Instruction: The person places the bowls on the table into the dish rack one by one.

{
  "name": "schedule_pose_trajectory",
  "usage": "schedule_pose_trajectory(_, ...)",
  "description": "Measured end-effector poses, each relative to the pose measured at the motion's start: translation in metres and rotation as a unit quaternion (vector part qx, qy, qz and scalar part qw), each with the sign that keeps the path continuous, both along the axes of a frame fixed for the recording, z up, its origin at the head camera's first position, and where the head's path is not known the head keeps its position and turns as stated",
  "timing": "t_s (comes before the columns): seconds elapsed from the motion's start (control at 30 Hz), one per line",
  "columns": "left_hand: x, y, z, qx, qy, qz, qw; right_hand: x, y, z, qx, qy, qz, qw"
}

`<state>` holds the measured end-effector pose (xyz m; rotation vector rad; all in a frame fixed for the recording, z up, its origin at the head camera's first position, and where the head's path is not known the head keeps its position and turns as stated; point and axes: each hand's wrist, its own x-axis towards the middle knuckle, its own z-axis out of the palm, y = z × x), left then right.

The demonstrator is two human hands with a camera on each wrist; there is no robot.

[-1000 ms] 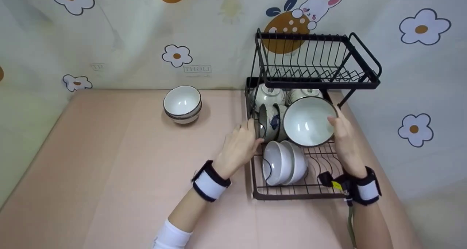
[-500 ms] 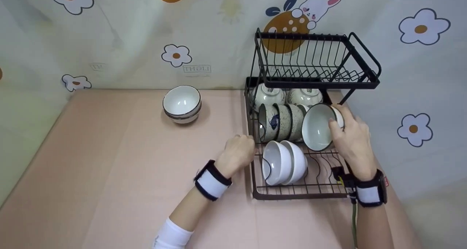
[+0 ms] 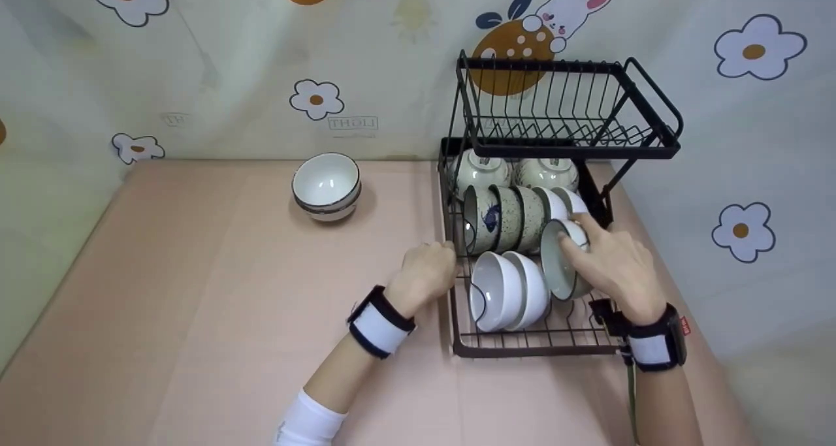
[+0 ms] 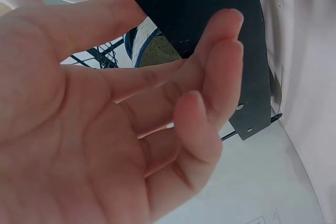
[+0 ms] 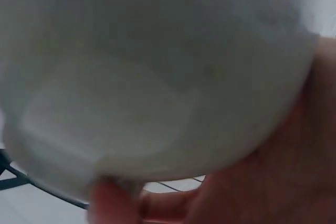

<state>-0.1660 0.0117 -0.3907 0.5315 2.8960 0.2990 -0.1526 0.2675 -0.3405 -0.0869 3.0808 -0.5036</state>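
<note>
In the head view my right hand [image 3: 614, 260] holds a bowl [image 3: 558, 263] tilted on its side, thumb inside and fingers behind. Its pale inside fills most of the right wrist view, with fingertips [image 5: 113, 200] at the rim. The bowl is over the lower tier of the black dish rack [image 3: 535, 352], just right of two white bowls [image 3: 506, 292]. A row of speckled and white bowls [image 3: 509, 219] stands on edge behind it. My left hand [image 3: 424, 276] grips the rack's left side; in the left wrist view its fingers [image 4: 223, 72] curl over the dark side panel [image 4: 210, 3].
Two upturned bowls [image 3: 516, 172] sit at the back of the lower tier. The upper tier [image 3: 568, 106] overhangs them. A stack of bowls [image 3: 326, 188] stands on the pink table [image 3: 228, 289] to the left. A patterned cloth [image 3: 228, 74] hangs behind.
My right hand has turned the bowl more edge-on and brought it toward the front of the lower tier, uncovering the row behind. My left hand has slid slightly down the rack's side, its fingers now more curled.
</note>
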Motion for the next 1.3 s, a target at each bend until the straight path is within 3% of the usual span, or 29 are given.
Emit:
schedule_pose_trajectory(0.3, -0.002, 0.001, 0.000, -0.009, -0.014, 0.004, 0.9999, 0.001, -0.009, -0.009, 0.040, -0.081, 0.066, 0.994)
schedule_pose_trajectory(0.57, -0.002, 0.002, 0.000, -0.001, -0.015, 0.009, 0.9998, 0.000, -0.015, -0.018, 0.040, -0.098, 0.082, 0.991)
schedule_pose_trajectory(0.83, -0.003, 0.002, 0.000, 0.002, -0.027, 0.012, 0.9996, -0.003, -0.019, -0.020, 0.026, -0.161, 0.082, 0.983)
schedule_pose_trajectory(1.13, -0.002, -0.001, 0.001, 0.011, -0.012, 0.009, 0.9998, -0.005, -0.019, -0.020, 0.040, -0.124, 0.104, 0.986)
schedule_pose_trajectory(1.3, -0.005, -0.006, 0.004, 0.029, -0.034, 0.002, 0.9990, -0.004, -0.016, -0.017, 0.017, -0.089, 0.108, 0.990)
